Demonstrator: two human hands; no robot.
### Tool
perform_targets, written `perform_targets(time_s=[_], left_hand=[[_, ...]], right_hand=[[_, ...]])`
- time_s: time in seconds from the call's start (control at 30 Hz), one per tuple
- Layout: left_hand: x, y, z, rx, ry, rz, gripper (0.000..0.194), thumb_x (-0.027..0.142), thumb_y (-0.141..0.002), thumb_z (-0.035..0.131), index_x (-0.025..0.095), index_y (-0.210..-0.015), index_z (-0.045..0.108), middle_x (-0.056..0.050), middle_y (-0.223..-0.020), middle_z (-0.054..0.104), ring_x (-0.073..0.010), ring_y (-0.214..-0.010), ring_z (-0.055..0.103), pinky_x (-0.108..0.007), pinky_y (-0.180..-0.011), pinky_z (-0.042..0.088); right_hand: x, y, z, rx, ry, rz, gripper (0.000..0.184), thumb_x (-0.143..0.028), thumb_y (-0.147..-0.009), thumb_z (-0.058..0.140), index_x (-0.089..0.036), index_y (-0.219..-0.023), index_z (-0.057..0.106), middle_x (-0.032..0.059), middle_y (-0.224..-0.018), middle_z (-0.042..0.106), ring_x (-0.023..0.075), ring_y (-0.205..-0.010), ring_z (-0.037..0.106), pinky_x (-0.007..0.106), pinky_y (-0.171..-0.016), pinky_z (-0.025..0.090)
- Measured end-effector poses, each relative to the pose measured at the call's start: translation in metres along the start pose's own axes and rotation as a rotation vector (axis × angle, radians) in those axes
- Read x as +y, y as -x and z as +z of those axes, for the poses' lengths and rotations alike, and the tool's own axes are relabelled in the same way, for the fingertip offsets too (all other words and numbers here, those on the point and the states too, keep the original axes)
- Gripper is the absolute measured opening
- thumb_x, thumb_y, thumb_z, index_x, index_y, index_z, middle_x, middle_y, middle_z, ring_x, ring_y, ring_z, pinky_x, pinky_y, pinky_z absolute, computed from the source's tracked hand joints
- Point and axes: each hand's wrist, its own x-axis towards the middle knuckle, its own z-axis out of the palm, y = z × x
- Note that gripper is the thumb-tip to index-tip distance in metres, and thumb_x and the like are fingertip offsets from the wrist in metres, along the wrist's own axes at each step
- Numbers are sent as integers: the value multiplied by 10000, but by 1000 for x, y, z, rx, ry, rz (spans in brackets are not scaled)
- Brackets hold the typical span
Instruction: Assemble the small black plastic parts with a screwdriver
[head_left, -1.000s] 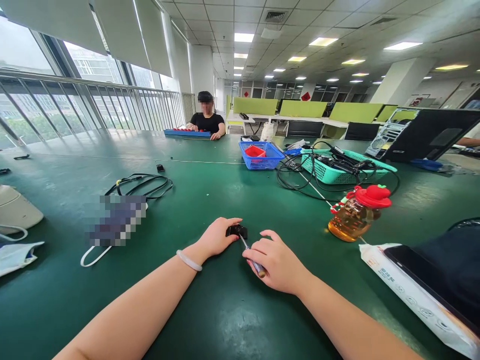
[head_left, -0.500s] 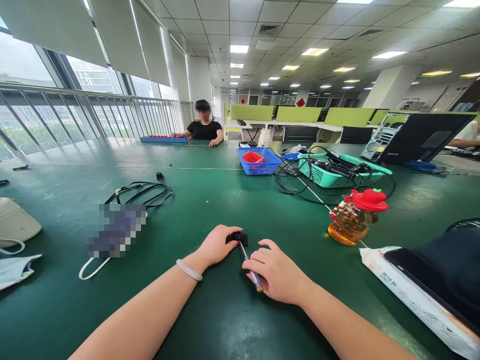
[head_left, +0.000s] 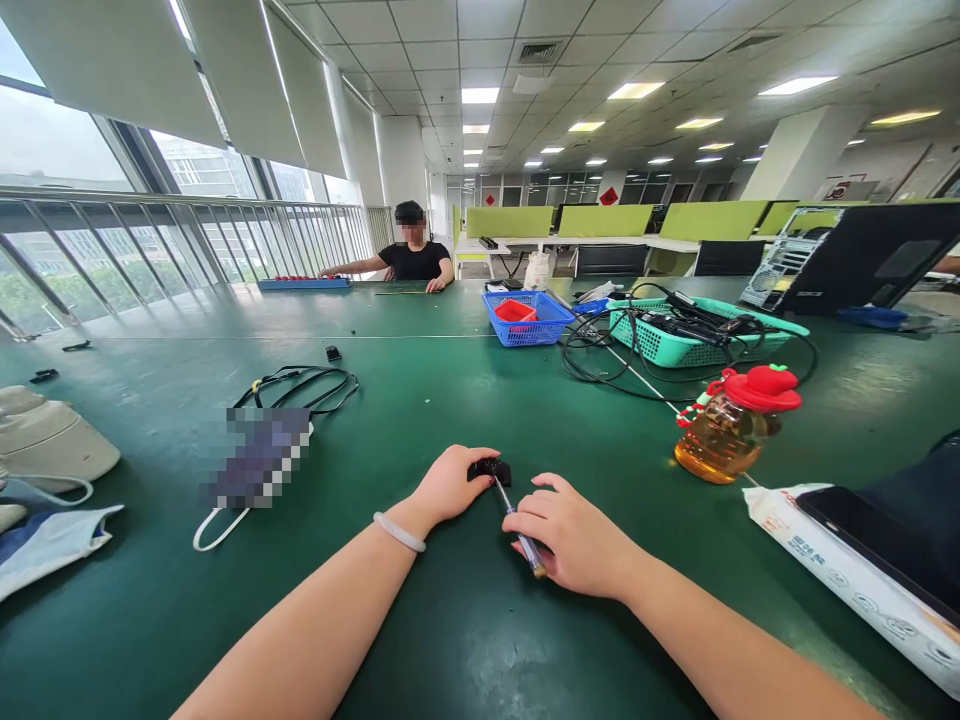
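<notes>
My left hand (head_left: 450, 484) pinches a small black block-like part (head_left: 498, 469) against the green tabletop; its exact kind is too small to tell. In my right hand (head_left: 574, 535) is a slim screwdriver (head_left: 529, 548) with a clear handle, gripped between thumb and fingers. The screwdriver slants away from me, and its tip meets the black part near my left fingertips. Where the tip sits on the part is too fine to make out.
To the right stand a red-lidded bottle (head_left: 724, 430) and a white packet (head_left: 847, 570) under a phone (head_left: 877, 535). Beyond are a blue basket (head_left: 529, 330) and a green basket (head_left: 675, 348) of cables. A blurred lanyard badge (head_left: 259, 460) lies left. A person (head_left: 416, 258) sits opposite.
The whole view has shifted slightly, while my hands keep the same hold on the part and screwdriver. Across the table, the person's arm has stretched out sideways and the blue tray has slid left.
</notes>
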Motion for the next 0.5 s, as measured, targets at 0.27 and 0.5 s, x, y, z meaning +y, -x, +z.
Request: perform_targets(time_s=[0.27,0.5], left_hand=[[1,0,-1,8,5,9,406,260,-822,608,254,-1227,645,-32,-1206,699,-242,-1118,616,-375,-1012,466],[1,1,-1,1,8,12,419,272,-824,594,257,-1242,636,-39,-1217,691,-244,-1126,606,-383,-1015,461]], right_hand=[[-1,0,-2,-4,-14,29,116,-214,-873,571,-237,-959,646,7,-839,665,156,-773,591,407,-986,342],[-3,-2,-3,12,3,40,113,-206,-875,566,-233,-947,648,9,-814,657,157,-753,587,415,-991,344]])
